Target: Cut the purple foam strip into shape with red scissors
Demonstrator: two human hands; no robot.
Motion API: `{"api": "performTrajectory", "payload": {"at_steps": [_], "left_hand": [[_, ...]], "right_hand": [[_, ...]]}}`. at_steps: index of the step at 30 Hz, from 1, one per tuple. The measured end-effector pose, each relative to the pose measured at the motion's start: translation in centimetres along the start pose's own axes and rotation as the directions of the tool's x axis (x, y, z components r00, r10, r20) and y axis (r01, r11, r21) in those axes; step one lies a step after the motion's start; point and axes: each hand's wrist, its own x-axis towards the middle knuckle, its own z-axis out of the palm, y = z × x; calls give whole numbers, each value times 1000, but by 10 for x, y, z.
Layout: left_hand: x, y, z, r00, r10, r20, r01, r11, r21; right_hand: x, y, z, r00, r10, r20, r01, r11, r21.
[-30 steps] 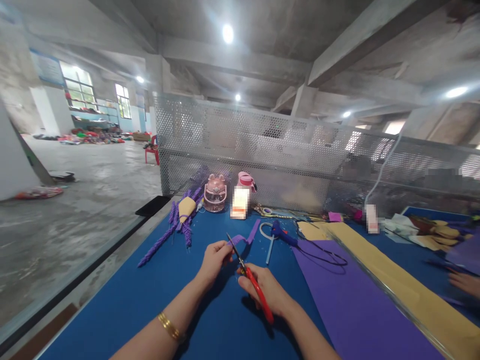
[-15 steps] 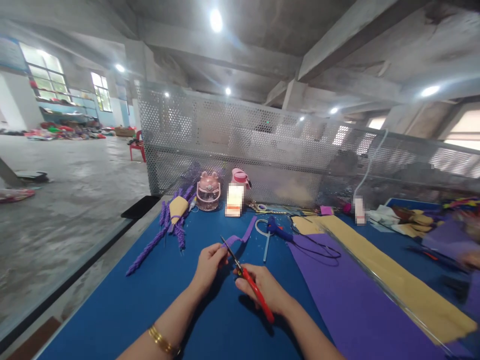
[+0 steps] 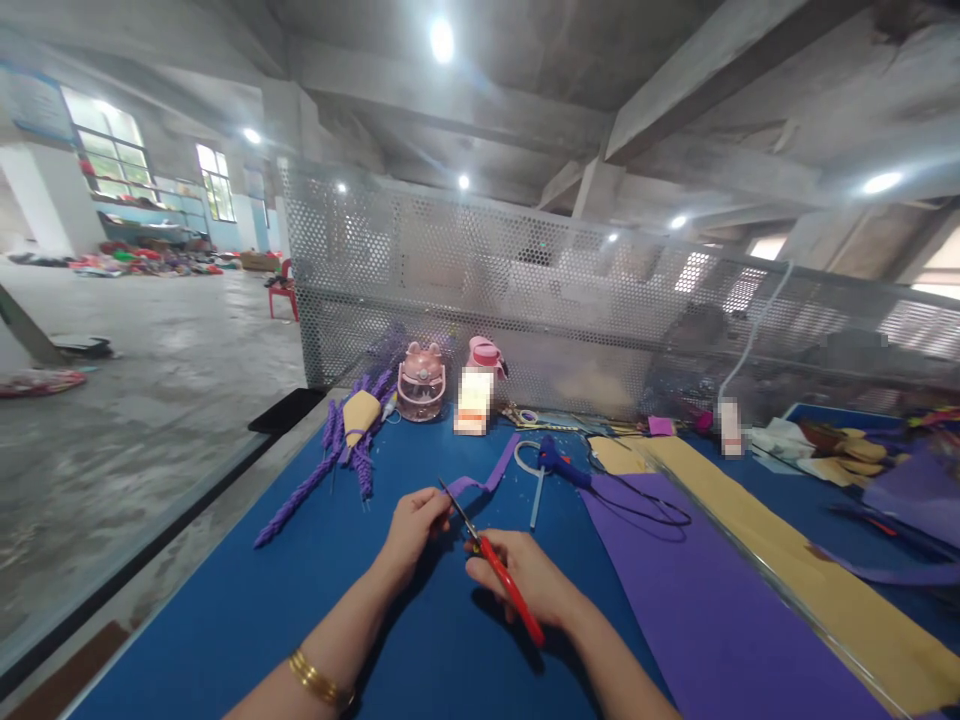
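The narrow purple strip (image 3: 504,463) begins at the fingertips of the left hand (image 3: 415,525) and runs away ahead and to the right, bending partway so that its far end angles off beyond both hands. The left hand is closed in a pinch on its near end. The right hand (image 3: 521,575) is wrapped round the red handles of the scissors (image 3: 511,587), whose tip points toward the left fingertips; whether the blades touch the strip, or are parted, I cannot tell.

The strip looks very light, thin and limp, likely to flex under the blades and crease or tear if pulled hard. A pinch close beside the cutting place should steady it best; held farther off, it would probably sag.

Just beyond the strip, ahead of the right hand, lie a white ring (image 3: 517,460) and a blue glue gun (image 3: 564,466) with a pale stick (image 3: 537,500). To the right hand's right spread a purple sheet (image 3: 667,600) and a yellow sheet (image 3: 780,545). Ahead and left of the left hand rests a purple braided bundle (image 3: 296,508) with a yellow wrap (image 3: 362,413).
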Motion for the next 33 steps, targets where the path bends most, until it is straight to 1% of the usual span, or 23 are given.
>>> {"api": "performTrajectory", "payload": {"at_steps": [1, 3, 9, 15, 23, 28, 33], "left_hand": [[0, 0, 0, 1000, -2, 11, 2, 1000, -1], [0, -1, 0, 1000, 2, 30, -1, 1000, -16], [-4, 3, 1, 1000, -4, 23, 5, 1000, -17], [-5, 4, 1, 1000, 31, 2, -31, 999, 9], [-2, -2, -1, 1000, 24, 21, -24, 1000, -4], [-2, -1, -2, 999, 34, 35, -33, 999, -29], [-2, -2, -3, 999, 27, 40, -26, 999, -44]], "right_hand": [[-1, 2, 0, 1000, -9, 3, 9, 1000, 24], [-3, 6, 0, 999, -47, -6, 47, 999, 4], [-6, 6, 0, 991, -117, -65, 107, 984, -140], [-7, 2, 2, 992, -98, -74, 81, 975, -209], [-8, -2, 1, 991, -104, -81, 81, 966, -245], [-9, -3, 0, 991, -111, -80, 88, 963, -254], [-9, -2, 1, 991, -107, -75, 87, 970, -228]]}}
